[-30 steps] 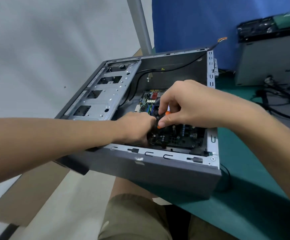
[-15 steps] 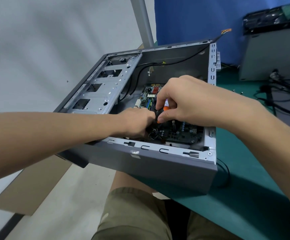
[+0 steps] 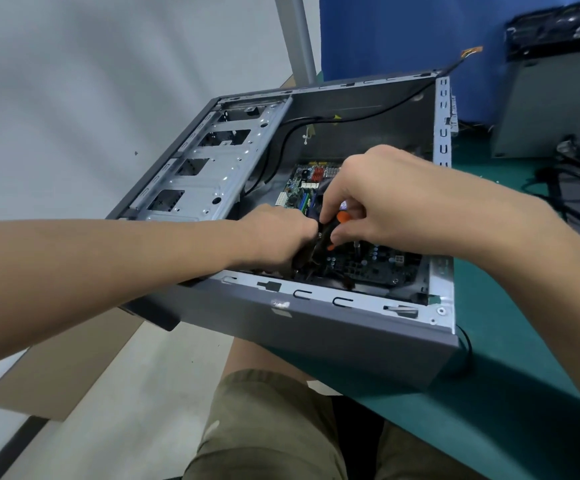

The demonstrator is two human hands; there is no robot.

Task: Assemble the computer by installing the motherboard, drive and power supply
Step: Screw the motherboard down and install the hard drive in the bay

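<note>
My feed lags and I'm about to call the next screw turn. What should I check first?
1. Motherboard inside case: ok.
2. Right hand grips screwdriver: ok.
3. Tip seated on a screw: cannot tell, hands hide it.
4. What left hand holds: cannot tell.
5. Black cable clear of screwdriver: ok, along far wall.
6. Case fully on table: not ok, left corner appears to overhang.

Both hands are covering the middle of the motherboard (image 3: pixel 375 265). The left hand (image 3: pixel 278 233) is hiding its own fingers behind its knuckles, so whether they are gripping anything is not showing. The right hand (image 3: pixel 385 199) is pinching a screwdriver (image 3: pixel 342 216), leaving only orange and black bits of handle peeking out, with the tip lying unseen below. Beyond the right hand, a second case (image 3: pixel 551 98) is being cropped by the top and right edges.
</note>
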